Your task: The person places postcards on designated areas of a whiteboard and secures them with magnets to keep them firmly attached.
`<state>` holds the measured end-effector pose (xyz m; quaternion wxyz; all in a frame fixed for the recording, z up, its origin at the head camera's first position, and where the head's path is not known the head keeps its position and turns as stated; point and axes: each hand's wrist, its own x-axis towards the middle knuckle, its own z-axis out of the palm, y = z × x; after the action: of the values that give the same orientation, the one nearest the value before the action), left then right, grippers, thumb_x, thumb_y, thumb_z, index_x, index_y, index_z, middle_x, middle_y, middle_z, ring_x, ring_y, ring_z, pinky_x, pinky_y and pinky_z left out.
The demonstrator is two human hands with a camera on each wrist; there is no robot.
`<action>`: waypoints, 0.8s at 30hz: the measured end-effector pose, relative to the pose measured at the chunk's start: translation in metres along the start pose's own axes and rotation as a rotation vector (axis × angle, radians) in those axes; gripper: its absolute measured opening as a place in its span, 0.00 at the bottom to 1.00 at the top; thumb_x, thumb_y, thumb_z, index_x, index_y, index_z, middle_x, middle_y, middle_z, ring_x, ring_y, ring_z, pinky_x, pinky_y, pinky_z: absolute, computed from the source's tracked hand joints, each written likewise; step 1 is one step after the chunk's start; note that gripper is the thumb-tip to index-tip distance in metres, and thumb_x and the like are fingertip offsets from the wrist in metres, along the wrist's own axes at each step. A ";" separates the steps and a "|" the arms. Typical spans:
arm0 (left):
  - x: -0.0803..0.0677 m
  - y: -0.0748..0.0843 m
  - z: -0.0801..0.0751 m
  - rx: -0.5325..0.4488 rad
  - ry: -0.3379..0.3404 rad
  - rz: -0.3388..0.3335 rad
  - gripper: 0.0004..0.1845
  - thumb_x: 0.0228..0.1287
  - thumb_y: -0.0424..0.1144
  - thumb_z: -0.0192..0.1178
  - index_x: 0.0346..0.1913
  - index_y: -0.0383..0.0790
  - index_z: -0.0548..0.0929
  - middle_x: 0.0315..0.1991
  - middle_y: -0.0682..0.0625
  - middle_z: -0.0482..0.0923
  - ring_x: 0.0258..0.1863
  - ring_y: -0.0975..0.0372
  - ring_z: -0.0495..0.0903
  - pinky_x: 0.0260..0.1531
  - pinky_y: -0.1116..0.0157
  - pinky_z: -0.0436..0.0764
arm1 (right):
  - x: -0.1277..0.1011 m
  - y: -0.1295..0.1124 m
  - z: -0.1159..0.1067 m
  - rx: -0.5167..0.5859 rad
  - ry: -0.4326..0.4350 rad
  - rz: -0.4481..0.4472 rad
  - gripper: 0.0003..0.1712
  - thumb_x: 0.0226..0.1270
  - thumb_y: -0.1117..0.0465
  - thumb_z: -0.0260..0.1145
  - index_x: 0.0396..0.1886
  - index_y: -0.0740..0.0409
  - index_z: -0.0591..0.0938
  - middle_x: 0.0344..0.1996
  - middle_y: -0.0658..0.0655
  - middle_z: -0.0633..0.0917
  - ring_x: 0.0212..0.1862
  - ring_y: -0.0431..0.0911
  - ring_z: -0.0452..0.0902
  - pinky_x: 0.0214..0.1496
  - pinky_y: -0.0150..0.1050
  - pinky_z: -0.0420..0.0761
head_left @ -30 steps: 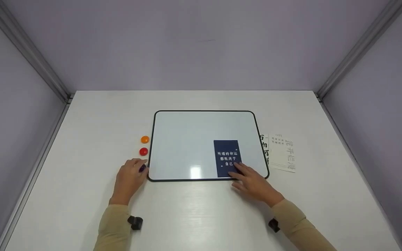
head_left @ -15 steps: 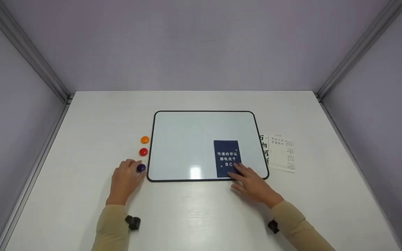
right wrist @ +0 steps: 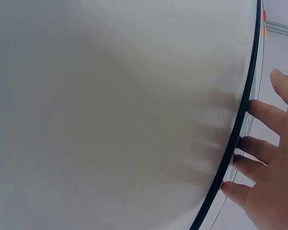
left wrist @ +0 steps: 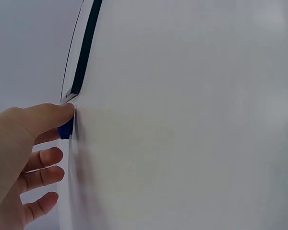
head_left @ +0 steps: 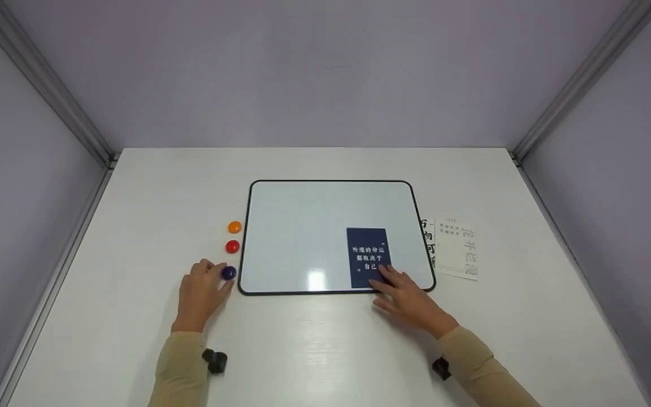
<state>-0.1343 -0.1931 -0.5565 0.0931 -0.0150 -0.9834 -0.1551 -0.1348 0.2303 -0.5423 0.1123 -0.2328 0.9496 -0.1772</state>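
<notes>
L hand (head_left: 200, 295) pinches blue disc (head_left: 228, 273) just L of whiteboard (head_left: 297, 232); R hand (head_left: 411, 303), fingers spread, touches navy card (head_left: 367, 243) alr on it, red disc (head_left: 232, 246) + orange disc (head_left: 234, 226) not yet.

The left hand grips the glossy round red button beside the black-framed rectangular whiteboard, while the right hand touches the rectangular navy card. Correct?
The colour is wrong: the head view shows the left hand gripping the glossy round dark blue button; the red button lies just beyond it. The rest stands.
</notes>
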 end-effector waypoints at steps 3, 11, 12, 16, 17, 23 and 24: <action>0.000 0.000 -0.001 0.000 -0.017 -0.013 0.22 0.56 0.41 0.69 0.52 0.32 0.82 0.39 0.39 0.77 0.38 0.51 0.75 0.34 0.58 0.77 | 0.000 0.000 0.000 0.005 -0.003 0.004 0.29 0.70 0.45 0.57 0.67 0.51 0.73 0.74 0.65 0.62 0.76 0.62 0.54 0.77 0.60 0.57; 0.001 -0.003 0.003 -0.027 0.000 -0.002 0.20 0.57 0.40 0.68 0.50 0.32 0.83 0.34 0.40 0.77 0.30 0.55 0.72 0.30 0.57 0.77 | -0.001 0.000 -0.001 0.018 -0.011 0.002 0.30 0.71 0.45 0.57 0.67 0.52 0.73 0.74 0.65 0.62 0.76 0.62 0.54 0.77 0.59 0.57; 0.002 -0.003 0.004 -0.030 0.001 -0.003 0.19 0.57 0.40 0.68 0.49 0.32 0.83 0.33 0.40 0.77 0.29 0.55 0.73 0.30 0.58 0.78 | -0.001 0.000 -0.001 0.021 -0.012 0.002 0.30 0.70 0.45 0.57 0.67 0.51 0.72 0.74 0.65 0.62 0.76 0.62 0.54 0.77 0.59 0.57; 0.002 -0.003 0.005 -0.046 -0.016 -0.018 0.19 0.59 0.40 0.67 0.50 0.32 0.83 0.34 0.40 0.79 0.28 0.55 0.75 0.31 0.56 0.79 | 0.000 0.001 -0.001 0.028 -0.008 -0.007 0.29 0.70 0.45 0.58 0.67 0.52 0.73 0.74 0.65 0.62 0.76 0.62 0.55 0.77 0.59 0.57; 0.002 -0.003 0.005 -0.049 -0.020 -0.020 0.19 0.59 0.40 0.67 0.50 0.32 0.83 0.34 0.40 0.80 0.29 0.54 0.75 0.31 0.56 0.80 | 0.000 0.001 -0.001 0.029 -0.009 -0.007 0.29 0.70 0.46 0.58 0.67 0.52 0.73 0.74 0.65 0.62 0.76 0.62 0.55 0.77 0.59 0.57; 0.001 -0.003 0.005 -0.058 -0.029 -0.027 0.19 0.59 0.40 0.66 0.50 0.32 0.82 0.35 0.40 0.81 0.30 0.53 0.78 0.34 0.55 0.82 | -0.001 0.001 -0.001 0.035 -0.011 -0.011 0.29 0.70 0.46 0.58 0.67 0.53 0.73 0.74 0.66 0.62 0.76 0.63 0.54 0.77 0.61 0.57; 0.001 -0.003 0.005 -0.059 -0.033 -0.032 0.19 0.60 0.41 0.66 0.50 0.32 0.82 0.35 0.40 0.81 0.30 0.53 0.79 0.34 0.55 0.82 | 0.000 0.001 -0.001 0.031 -0.010 -0.014 0.29 0.70 0.46 0.58 0.67 0.53 0.73 0.74 0.66 0.62 0.76 0.63 0.54 0.77 0.61 0.57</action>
<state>-0.1367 -0.1943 -0.5616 0.0737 -0.0046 -0.9799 -0.1852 -0.1355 0.2322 -0.5414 0.1194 -0.2387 0.9445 -0.1915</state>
